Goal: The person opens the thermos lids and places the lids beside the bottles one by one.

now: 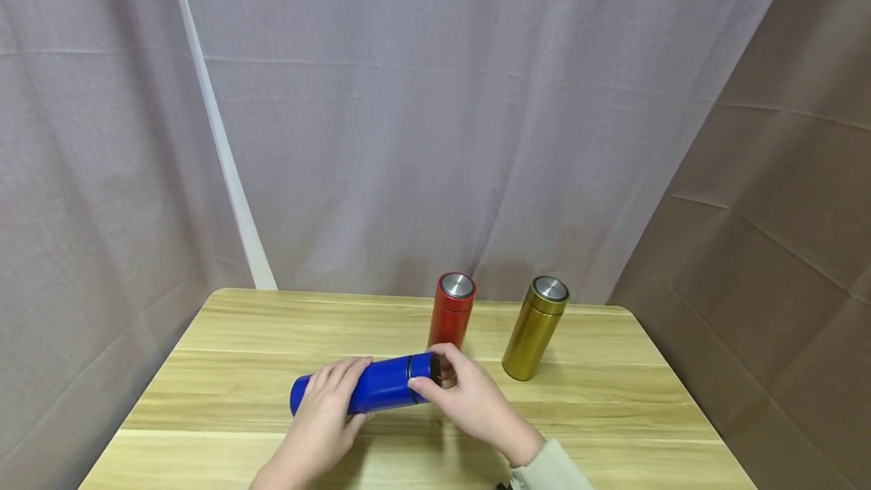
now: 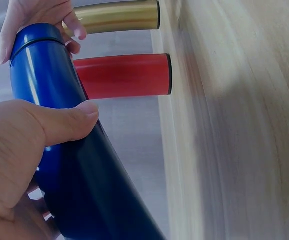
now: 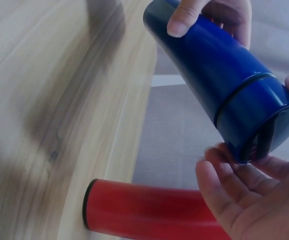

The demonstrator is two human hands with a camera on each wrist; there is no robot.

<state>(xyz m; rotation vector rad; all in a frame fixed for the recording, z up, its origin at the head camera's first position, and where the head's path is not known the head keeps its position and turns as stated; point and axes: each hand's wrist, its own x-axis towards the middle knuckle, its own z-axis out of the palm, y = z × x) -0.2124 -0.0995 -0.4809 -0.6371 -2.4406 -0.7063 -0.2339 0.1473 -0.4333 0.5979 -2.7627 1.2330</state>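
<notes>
A blue thermos is held tilted above the table, its capped end toward the right. My left hand grips its body, thumb on the near side and fingers wrapped round the other. Around the blue lid at the other end is my right hand, its thumb on one side and its fingers bent at the opposite edge. Just behind the lid stands a red thermos, upright and partly hidden by the right hand. A gold thermos stands upright farther right.
The wooden table has light grain and rounded back corners. Grey curtain cloth hangs behind it, and a browner cloth hangs along the right side. Both standing thermoses have silver-topped lids.
</notes>
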